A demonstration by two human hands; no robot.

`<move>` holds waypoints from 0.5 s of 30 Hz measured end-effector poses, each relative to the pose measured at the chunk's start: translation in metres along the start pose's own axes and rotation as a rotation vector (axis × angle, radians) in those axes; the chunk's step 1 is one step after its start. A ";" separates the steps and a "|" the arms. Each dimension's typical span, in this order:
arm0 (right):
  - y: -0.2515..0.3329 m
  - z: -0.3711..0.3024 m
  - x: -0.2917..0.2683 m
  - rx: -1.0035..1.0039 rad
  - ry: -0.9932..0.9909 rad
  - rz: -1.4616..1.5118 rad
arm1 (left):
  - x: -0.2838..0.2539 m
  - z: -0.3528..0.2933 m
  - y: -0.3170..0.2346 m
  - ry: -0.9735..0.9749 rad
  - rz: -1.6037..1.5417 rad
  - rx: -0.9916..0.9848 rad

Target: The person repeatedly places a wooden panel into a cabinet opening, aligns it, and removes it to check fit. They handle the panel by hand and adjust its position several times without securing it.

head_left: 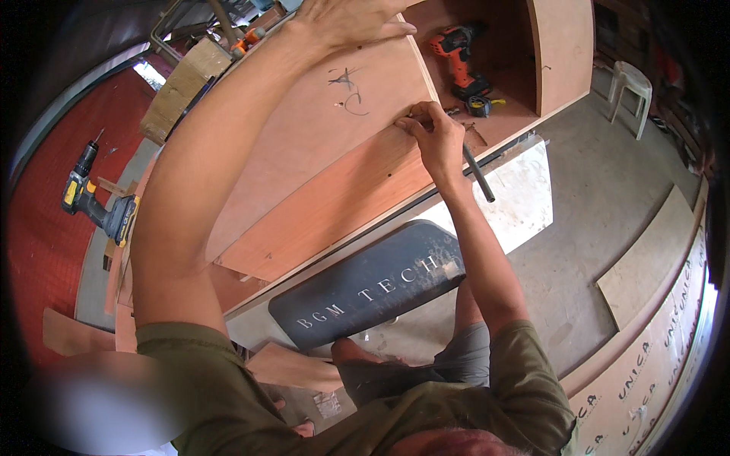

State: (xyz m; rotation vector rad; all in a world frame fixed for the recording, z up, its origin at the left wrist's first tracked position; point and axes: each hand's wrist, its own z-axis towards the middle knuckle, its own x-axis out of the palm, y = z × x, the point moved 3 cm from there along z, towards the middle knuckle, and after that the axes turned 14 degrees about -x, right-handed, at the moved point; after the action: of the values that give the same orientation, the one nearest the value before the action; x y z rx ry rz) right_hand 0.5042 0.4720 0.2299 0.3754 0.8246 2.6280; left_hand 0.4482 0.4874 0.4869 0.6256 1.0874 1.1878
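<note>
My left hand (346,26) lies on the far part of a reddish plywood panel (304,159), fingers stretched along its edge and partly cut off by the picture's upper rim. Closer to me, my right hand (439,140) is closed in a pinch against the panel's right edge. Whatever sits between its fingertips is too small to make out. A dark, thin rod (479,176) sticks out from beside the right wrist; whether the hand holds it is unclear. Pencil marks (348,91) and small dark holes show on the panel.
Inside the open wooden cabinet (502,83) lie an orange-black cordless drill (455,57) and a tape measure (479,106). A yellow-black drill (95,194) stands at left. Below is a dark padded bench (365,285). A white stool (631,95) and plywood sheets (646,258) are at right.
</note>
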 end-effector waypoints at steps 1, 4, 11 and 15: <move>0.000 0.000 0.001 -0.016 -0.008 0.013 | 0.001 -0.001 0.001 -0.010 0.004 0.006; -0.004 -0.002 0.003 -0.073 -0.028 0.005 | 0.002 -0.003 0.002 -0.031 0.006 0.019; -0.004 0.002 -0.003 0.053 -0.006 0.003 | 0.004 -0.001 0.002 0.026 0.008 0.012; 0.000 0.001 0.000 0.036 -0.008 -0.005 | 0.004 -0.003 0.005 0.060 -0.030 -0.007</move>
State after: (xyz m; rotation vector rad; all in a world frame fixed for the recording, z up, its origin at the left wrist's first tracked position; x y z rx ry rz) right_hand 0.5049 0.4724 0.2304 0.3936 0.8704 2.6084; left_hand 0.4431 0.4921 0.4886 0.5695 1.1389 1.1901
